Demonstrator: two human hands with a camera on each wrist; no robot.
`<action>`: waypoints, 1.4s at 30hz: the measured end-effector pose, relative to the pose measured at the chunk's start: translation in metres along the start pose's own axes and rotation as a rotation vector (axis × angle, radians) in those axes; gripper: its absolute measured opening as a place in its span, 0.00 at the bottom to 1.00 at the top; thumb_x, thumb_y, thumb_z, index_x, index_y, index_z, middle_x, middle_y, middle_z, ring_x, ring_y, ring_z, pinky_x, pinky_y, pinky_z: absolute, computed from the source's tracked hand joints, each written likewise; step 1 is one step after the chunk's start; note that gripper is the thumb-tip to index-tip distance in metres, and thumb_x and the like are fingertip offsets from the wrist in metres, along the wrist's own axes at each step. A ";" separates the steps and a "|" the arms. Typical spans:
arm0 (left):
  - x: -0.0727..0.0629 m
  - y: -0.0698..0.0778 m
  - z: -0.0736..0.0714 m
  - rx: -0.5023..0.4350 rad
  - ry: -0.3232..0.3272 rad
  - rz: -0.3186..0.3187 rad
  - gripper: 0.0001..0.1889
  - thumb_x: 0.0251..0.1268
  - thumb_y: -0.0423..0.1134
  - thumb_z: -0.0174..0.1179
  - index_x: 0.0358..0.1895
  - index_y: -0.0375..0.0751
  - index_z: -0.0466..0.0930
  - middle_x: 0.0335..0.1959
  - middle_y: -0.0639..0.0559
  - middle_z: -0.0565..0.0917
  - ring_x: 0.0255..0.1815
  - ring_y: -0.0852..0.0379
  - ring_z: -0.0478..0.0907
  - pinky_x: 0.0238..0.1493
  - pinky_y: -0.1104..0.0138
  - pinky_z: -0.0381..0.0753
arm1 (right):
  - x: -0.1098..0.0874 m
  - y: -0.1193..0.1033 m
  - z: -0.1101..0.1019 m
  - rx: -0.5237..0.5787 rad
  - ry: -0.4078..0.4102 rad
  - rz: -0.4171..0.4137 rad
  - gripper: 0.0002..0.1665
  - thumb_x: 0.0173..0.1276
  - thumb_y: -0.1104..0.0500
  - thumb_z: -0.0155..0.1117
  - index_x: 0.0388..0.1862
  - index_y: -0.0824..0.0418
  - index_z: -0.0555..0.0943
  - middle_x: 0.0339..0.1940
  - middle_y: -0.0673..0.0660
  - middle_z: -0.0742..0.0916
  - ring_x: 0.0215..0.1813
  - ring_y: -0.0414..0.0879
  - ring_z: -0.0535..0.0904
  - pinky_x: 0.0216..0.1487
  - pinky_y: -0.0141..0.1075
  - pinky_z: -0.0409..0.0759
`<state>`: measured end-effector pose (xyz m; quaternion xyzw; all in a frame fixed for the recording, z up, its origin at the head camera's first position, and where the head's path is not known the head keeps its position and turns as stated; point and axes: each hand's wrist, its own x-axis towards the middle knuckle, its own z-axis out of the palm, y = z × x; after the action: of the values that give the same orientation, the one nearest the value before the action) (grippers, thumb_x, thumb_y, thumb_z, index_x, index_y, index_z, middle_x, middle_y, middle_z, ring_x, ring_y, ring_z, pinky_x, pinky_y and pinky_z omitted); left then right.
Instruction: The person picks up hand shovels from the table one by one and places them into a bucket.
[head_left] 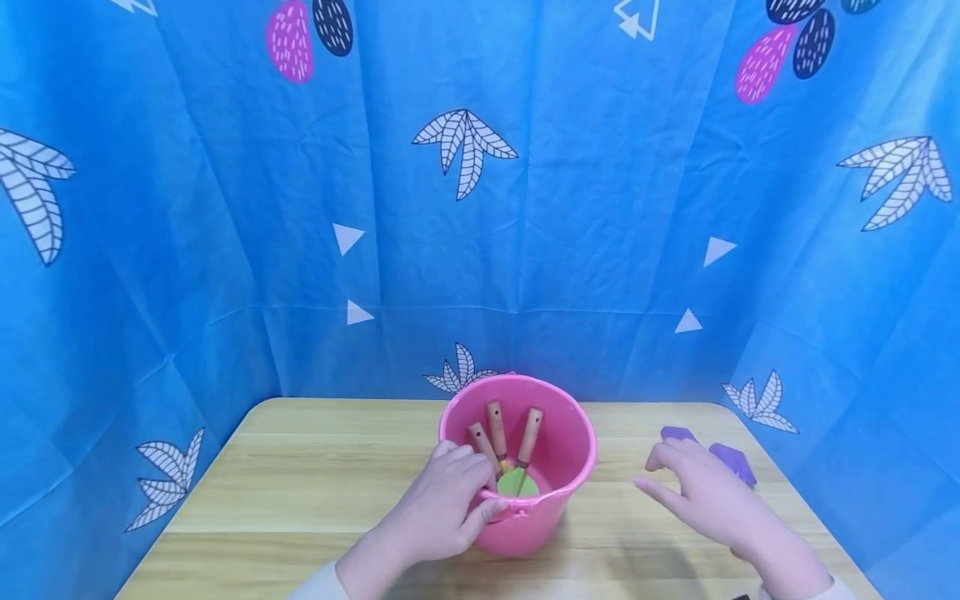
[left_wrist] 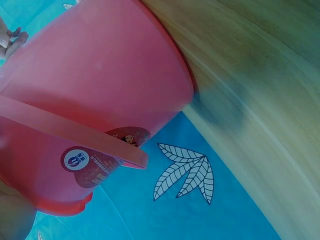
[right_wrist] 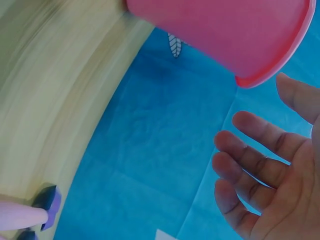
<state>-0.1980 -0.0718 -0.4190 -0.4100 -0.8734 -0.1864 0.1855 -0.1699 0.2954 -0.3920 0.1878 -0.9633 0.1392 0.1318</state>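
A pink bucket (head_left: 525, 533) stands upright on the wooden table. My left hand (head_left: 446, 504) grips its near-left rim, thumb outside and fingers over the edge. Inside lean several tools with wooden handles (head_left: 530, 429); one has a round green blade (head_left: 517, 482), and a bit of yellow shows behind it. To the right of the bucket, my right hand (head_left: 708, 487) hovers above the table, its fingers loosely bent and holding nothing. Partly behind it lie purple hexagonal pieces (head_left: 732, 462). In the right wrist view, a purple end (right_wrist: 52, 210) joins a pale pink bar, like a dumbbell.
Blue patterned cloth (head_left: 465, 250) hangs around the back and both sides of the table (head_left: 322, 467). A folded-down bucket handle (left_wrist: 75, 127) and stickers (left_wrist: 77, 160) show on the bucket's side in the left wrist view.
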 end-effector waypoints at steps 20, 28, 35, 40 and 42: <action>0.000 -0.001 0.002 0.008 0.017 0.012 0.14 0.74 0.60 0.50 0.37 0.57 0.72 0.30 0.69 0.70 0.39 0.67 0.67 0.50 0.63 0.68 | -0.008 0.030 0.011 0.020 -0.018 0.052 0.13 0.70 0.43 0.65 0.39 0.50 0.81 0.40 0.45 0.85 0.47 0.49 0.82 0.47 0.49 0.81; 0.000 -0.001 0.001 0.003 0.020 0.013 0.14 0.75 0.62 0.48 0.38 0.59 0.72 0.31 0.69 0.71 0.39 0.68 0.68 0.50 0.63 0.68 | -0.010 0.040 0.014 0.018 -0.032 0.102 0.16 0.70 0.41 0.64 0.40 0.51 0.81 0.40 0.46 0.85 0.39 0.41 0.78 0.44 0.46 0.80; -0.001 -0.001 0.002 0.004 0.028 0.017 0.15 0.75 0.62 0.48 0.38 0.58 0.72 0.31 0.69 0.72 0.40 0.68 0.68 0.50 0.63 0.68 | -0.012 0.049 0.017 0.033 -0.012 0.107 0.13 0.70 0.43 0.65 0.38 0.51 0.81 0.38 0.47 0.85 0.32 0.36 0.73 0.40 0.41 0.79; -0.001 0.000 0.002 0.005 0.020 0.013 0.15 0.75 0.62 0.47 0.39 0.58 0.72 0.31 0.69 0.71 0.40 0.68 0.68 0.51 0.63 0.68 | -0.012 0.058 0.021 0.052 -0.005 0.110 0.15 0.69 0.44 0.66 0.39 0.55 0.83 0.39 0.51 0.88 0.37 0.39 0.79 0.45 0.47 0.81; -0.001 0.000 0.001 0.005 0.015 0.009 0.15 0.75 0.63 0.46 0.39 0.58 0.72 0.31 0.69 0.71 0.40 0.68 0.68 0.52 0.63 0.68 | -0.013 0.062 0.023 0.057 -0.008 0.117 0.15 0.69 0.45 0.67 0.39 0.56 0.83 0.40 0.53 0.88 0.38 0.42 0.80 0.45 0.49 0.81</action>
<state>-0.1978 -0.0717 -0.4204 -0.4122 -0.8704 -0.1866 0.1940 -0.1878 0.3475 -0.4305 0.1356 -0.9688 0.1731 0.1144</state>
